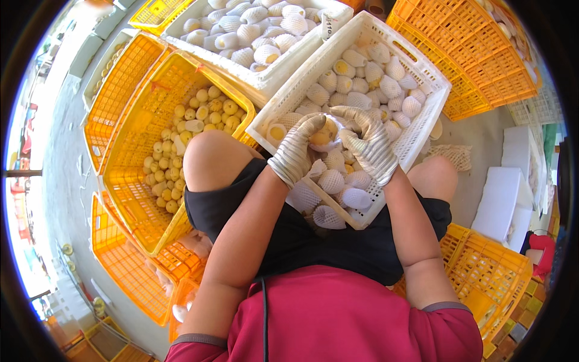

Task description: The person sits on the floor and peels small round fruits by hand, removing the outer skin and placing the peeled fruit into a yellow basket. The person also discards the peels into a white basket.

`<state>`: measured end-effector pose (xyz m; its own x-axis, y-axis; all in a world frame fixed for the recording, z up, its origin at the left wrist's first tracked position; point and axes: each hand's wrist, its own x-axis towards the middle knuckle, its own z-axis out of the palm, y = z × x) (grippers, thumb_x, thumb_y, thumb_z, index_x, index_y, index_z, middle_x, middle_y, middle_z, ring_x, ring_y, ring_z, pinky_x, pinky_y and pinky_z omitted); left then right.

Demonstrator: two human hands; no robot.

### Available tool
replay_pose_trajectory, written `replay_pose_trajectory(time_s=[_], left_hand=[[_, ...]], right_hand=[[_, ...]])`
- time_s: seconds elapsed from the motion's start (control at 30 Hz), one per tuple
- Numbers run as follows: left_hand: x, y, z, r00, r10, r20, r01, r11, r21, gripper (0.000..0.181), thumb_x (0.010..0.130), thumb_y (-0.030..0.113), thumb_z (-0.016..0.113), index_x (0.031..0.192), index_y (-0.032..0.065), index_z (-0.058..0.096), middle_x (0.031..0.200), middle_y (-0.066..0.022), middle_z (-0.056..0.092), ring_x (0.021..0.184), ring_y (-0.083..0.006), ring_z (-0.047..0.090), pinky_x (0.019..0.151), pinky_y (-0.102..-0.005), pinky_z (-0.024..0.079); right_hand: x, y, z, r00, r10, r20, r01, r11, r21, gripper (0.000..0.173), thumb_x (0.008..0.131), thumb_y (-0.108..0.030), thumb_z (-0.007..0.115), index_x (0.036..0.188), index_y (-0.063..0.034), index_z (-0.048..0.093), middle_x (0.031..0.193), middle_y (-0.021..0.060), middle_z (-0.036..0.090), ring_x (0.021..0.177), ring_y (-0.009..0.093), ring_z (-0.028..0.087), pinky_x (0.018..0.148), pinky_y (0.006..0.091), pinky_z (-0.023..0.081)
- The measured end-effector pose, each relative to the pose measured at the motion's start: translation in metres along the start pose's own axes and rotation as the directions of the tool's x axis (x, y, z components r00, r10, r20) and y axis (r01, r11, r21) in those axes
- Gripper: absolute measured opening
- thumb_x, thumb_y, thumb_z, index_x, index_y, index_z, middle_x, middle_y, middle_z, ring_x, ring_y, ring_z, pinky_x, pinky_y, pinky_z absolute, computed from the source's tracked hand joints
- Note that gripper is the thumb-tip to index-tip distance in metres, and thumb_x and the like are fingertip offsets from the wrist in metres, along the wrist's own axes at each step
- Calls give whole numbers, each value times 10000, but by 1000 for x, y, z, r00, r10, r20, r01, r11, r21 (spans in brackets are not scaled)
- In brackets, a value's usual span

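Note:
Above the near part of a white plastic crate [418, 54], my left hand [296, 147], in a striped knit glove, grips a round yellowish fruit [325, 132] partly wrapped in a white foam net sleeve. My right hand [371, 142], gloved alike, is at the right edge of that sleeve with its fingers curled; the fingertips seem to pinch the foam. Net-wrapped fruits [359, 85] fill much of the crate beneath and beyond both hands. Several foam net sleeves [329, 217] lie at its near end, between my knees.
To the left, a yellow crate [131, 149] holds many unwrapped yellow fruits [169, 174]. A white foam box [271, 79] of wrapped fruits stands at the top. Orange crates [457, 50] are stacked at the upper right; another yellow crate [491, 271] stands at the lower right. White foam boxes [500, 203] stand at the right.

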<state>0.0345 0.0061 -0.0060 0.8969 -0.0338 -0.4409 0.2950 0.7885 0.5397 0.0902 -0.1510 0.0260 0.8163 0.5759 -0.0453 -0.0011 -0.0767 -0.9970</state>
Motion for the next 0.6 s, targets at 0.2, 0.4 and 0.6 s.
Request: replay_pose_trajectory(time_s=[0.2,0.4,0.6], left_hand=[[4,2,1,1000,5,25,-4,999,-44,350,862,255,689,1138,74,572,1051,-63,616,934,-165,607,771,-306,540],[11,-13,-13,1000,-8,-19,17,855,518,355,930,408,572,1149,128,572,1026,11,614,849,-77,573,611,-216,445],[5,-3,-6,983,-182,-17,180,943,279,497,931,541,463,1124,95,569,834,-34,634,666,-129,606,430,-232,421]], right_hand=[[-3,-7,-3,994,107,-11,-105,988,110,356,858,14,564,1207,-48,604,724,-71,523,562,-10,390,506,150,379],[3,4,6,1000,14,21,-15,998,68,345,888,-14,569,1230,-54,588,734,-42,562,574,14,459,503,157,401],[7,1,-15,982,183,47,-189,955,231,330,919,-140,617,1229,-37,570,846,-6,612,714,28,537,616,172,469]])
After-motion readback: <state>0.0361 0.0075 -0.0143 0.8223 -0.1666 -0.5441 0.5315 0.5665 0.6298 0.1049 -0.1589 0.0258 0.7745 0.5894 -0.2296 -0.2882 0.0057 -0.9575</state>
